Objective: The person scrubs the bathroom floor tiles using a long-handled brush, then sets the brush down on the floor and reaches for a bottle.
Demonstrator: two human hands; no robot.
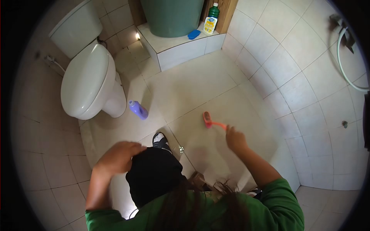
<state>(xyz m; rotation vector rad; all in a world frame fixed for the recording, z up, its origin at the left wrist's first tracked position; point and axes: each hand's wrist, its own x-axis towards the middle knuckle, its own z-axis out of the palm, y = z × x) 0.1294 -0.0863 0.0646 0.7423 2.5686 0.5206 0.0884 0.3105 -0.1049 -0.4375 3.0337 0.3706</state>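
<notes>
My right hand is closed around the handle of an orange scrub brush. The brush's head rests on the wet-looking tile floor, ahead of my right hand. My left hand lies over my bent knee, which is covered in black cloth. Its fingers stretch across the knee and hold nothing. A purple bottle stands on the floor beyond my left hand, beside the toilet.
A white toilet is at the left. At the back, a tiled ledge bears a large green tub, a blue object and a green bottle with a yellow-white label. A hose hangs on the right wall.
</notes>
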